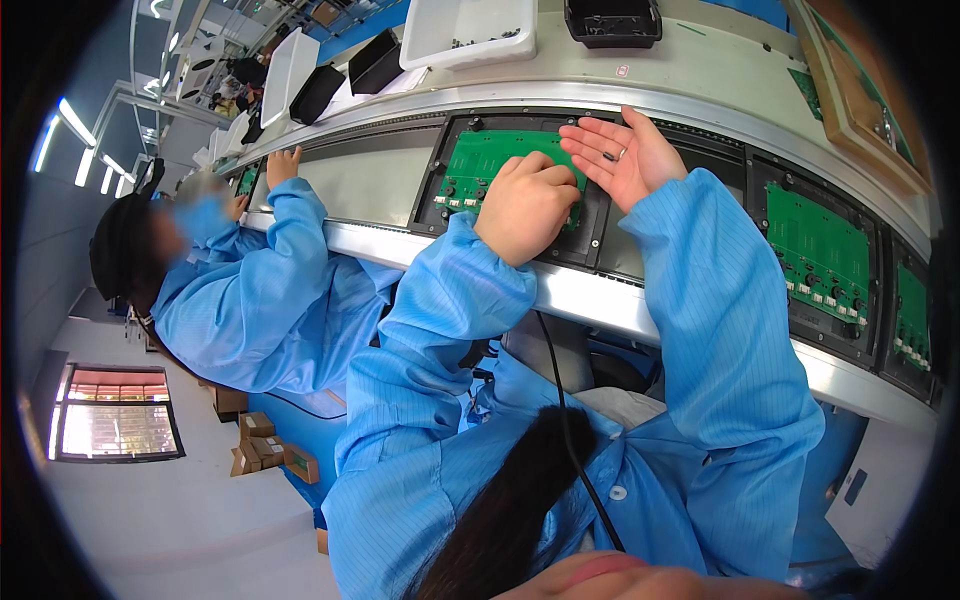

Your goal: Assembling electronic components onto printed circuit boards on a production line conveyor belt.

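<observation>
My left hand [528, 207] is closed, its fingers bent down over the right part of a green circuit board [480, 150]. Whatever its fingertips pinch, if anything, is hidden beneath the hand. The board sits in a black carrier frame [430, 205] and has white connectors and small black parts along its near edge. Just right of it, my right hand [630, 160] is held palm up with fingers stretched out. A small dark cylindrical component [610, 157] lies on those fingers.
Metal rails [590, 297] edge the line. More framed boards [820, 245] stand at right. White bins [468, 35] and black bins [613, 22] line the far side, with a wooden-edged frame [850, 90] at far right. A co-worker in a blue smock [250, 300] sits at left.
</observation>
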Demonstrator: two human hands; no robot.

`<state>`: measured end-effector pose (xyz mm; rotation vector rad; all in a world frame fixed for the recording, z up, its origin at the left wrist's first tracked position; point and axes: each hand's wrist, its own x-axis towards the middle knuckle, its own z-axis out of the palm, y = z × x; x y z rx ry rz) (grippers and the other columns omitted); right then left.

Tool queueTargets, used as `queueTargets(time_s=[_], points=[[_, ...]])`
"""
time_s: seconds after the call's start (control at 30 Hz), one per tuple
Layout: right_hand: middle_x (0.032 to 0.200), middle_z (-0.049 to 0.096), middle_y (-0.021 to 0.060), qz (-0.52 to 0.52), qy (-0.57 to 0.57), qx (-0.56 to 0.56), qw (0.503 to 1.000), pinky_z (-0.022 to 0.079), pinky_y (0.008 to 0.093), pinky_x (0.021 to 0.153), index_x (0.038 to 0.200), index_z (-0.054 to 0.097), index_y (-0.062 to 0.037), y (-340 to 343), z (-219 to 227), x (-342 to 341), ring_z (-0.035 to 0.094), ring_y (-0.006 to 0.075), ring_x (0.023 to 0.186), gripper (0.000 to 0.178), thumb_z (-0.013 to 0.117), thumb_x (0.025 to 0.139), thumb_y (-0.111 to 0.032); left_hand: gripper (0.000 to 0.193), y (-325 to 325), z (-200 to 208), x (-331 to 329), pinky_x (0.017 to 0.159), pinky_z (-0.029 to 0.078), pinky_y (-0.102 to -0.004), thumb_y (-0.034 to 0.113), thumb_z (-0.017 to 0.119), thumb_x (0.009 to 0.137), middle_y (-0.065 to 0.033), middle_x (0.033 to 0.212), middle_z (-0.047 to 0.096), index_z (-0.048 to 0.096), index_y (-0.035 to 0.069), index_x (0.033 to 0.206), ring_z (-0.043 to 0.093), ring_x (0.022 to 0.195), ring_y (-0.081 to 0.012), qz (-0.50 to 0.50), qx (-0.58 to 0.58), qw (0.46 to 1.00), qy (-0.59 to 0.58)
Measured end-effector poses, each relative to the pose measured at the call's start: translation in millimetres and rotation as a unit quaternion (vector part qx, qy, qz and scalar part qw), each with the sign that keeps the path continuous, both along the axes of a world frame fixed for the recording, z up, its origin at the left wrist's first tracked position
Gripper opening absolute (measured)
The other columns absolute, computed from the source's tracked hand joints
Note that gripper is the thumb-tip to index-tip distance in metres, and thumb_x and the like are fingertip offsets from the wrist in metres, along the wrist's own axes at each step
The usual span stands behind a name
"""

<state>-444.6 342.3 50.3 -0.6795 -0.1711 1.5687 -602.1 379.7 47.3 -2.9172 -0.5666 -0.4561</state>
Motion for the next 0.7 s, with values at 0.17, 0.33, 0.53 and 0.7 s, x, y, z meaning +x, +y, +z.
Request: queueTargets(time_s=[0.17,0.33,0.53,0.7], points=[[0.112,0.05,0.0231,0.0,-0.005,-0.006,1.0,0.04,0.0349,0.092,0.114,0.041,0.0082,1.5,-0.1,-2.8,0.051,0.0288,0.104,0.049,0.035,0.09,-0.034,0.012,-2.8,-1.3,-0.3,0.074,0.039,-0.0293,0.009,0.062,0.063,0.0046,0.082,0.057,0.062,0.011,0.075,0.048,0.081,-0.0181,0.014,0.002,1.0,-0.001],[0.112,0.05,0.0231,-0.002,-0.003,-0.006,1.0,0.04,0.0351,0.092,0.114,0.041,0.0082,4.0,0.6,-3.0,0.051,0.0286,0.104,0.049,0.035,0.09,-0.034,0.015,-2.4,-2.6,-5.8,0.078,0.039,-0.0306,0.008,0.06,0.064,0.0015,0.091,0.058,0.063,0.009,0.079,0.048,0.086,-0.0213,0.023,-0.037,0.999,-0.011],[0.112,0.05,0.0232,0.003,-0.009,-0.007,1.0,0.04,0.0356,0.092,0.114,0.041,0.0082,6.2,1.1,-4.9,0.051,0.0285,0.104,0.049,0.036,0.09,-0.034,0.015,-7.1,-14.9,-17.7,0.083,0.039,-0.0351,0.012,0.056,0.068,-0.0034,0.103,0.055,0.065,0.01,0.08,0.044,0.096,-0.0269,0.037,-0.094,0.989,-0.108],[0.114,0.049,0.0236,0.003,-0.014,-0.001,1.0,0.04,0.0357,0.093,0.114,0.041,0.0082,7.0,-3.1,-2.7,0.051,0.0289,0.104,0.049,0.036,0.09,-0.034,0.02,-9.0,-11.3,-15.6,0.087,0.037,-0.039,0.011,0.055,0.068,-0.0076,0.113,0.052,0.066,0.008,0.085,0.041,0.103,-0.0312,0.048,-0.091,0.991,-0.086]])
